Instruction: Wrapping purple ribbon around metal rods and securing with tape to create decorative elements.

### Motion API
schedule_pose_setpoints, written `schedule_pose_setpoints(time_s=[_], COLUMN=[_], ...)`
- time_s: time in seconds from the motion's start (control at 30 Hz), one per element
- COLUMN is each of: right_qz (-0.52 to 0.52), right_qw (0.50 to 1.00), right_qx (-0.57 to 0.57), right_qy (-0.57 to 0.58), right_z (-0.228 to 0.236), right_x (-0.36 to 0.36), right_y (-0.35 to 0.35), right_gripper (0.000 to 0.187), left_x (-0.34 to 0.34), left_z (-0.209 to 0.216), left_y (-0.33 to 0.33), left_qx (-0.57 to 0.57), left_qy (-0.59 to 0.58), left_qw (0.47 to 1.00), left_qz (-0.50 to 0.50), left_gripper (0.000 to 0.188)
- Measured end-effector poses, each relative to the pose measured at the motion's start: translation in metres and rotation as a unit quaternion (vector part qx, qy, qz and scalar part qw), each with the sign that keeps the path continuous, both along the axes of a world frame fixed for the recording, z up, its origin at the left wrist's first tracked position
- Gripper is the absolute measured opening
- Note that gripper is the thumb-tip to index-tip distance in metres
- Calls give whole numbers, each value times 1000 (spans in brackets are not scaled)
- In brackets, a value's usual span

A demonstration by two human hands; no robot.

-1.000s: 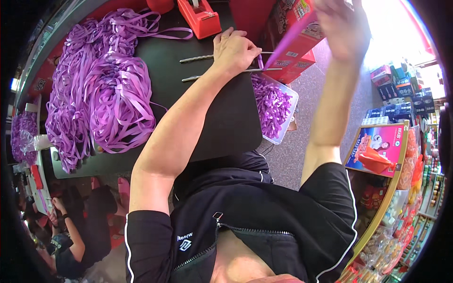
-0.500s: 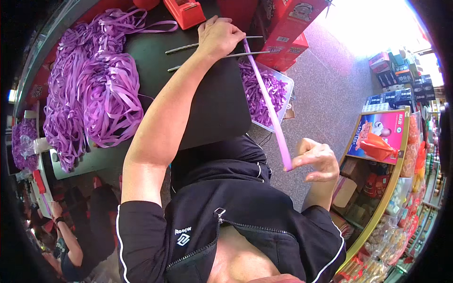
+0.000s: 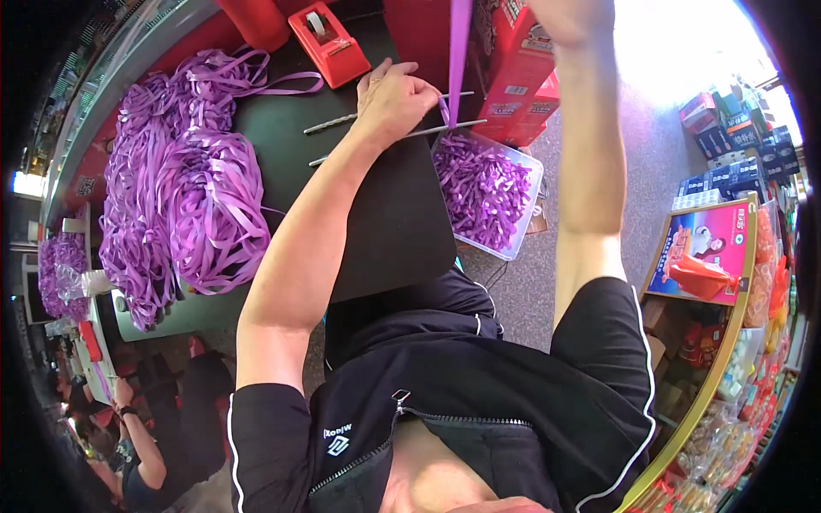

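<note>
My left hand (image 3: 395, 101) is over the right edge of the dark table, its thumb and fingers pinched on a purple ribbon (image 3: 457, 60). From there the ribbon runs upward past the top of the picture. Two thin metal rods (image 3: 402, 135) stick out past the table edge, one passing under the hand and the other just below it. My right hand (image 3: 575, 19) is raised far out at the top, blurred and with its fingers cut off by the picture edge. Below the ribbon stands a clear plastic bin (image 3: 511, 255) full of short purple ribbon pieces (image 3: 483, 188).
A large heap of long purple ribbons (image 3: 214, 205) covers the table's left side. A red tape dispenser (image 3: 329, 43) sits at the back. Red boxes (image 3: 513, 81) stand beyond the bin, a shelf case (image 3: 701, 248) at the right. Another person's arm (image 3: 144, 445) shows at lower left.
My right hand has swung from low beside my body up and away to the top, and the ribbon now runs upward instead of down toward me. My left hand stays by the rods.
</note>
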State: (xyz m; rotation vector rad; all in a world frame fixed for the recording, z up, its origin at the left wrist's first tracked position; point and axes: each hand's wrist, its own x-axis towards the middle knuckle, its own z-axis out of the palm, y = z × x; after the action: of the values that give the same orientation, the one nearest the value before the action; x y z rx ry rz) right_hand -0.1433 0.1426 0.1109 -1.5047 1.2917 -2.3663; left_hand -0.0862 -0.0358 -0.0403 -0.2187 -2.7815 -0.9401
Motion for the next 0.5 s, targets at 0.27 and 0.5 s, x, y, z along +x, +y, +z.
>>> schedule_pose_setpoints(time_s=[0.27, 0.5], right_qz=[62, 6], right_qw=[960, 922], right_qx=[76, 149], right_qy=[-263, -358], right_z=[-120, -241], right_x=[-121, -121], right_y=[-53, -48], right_gripper=[51, 59], left_x=[8, 10], left_z=[3, 0], left_y=[1, 0], left_qx=[-47, -28], left_qy=[27, 61], left_qw=[999, 997], left_qz=[6, 23], left_gripper=[21, 18])
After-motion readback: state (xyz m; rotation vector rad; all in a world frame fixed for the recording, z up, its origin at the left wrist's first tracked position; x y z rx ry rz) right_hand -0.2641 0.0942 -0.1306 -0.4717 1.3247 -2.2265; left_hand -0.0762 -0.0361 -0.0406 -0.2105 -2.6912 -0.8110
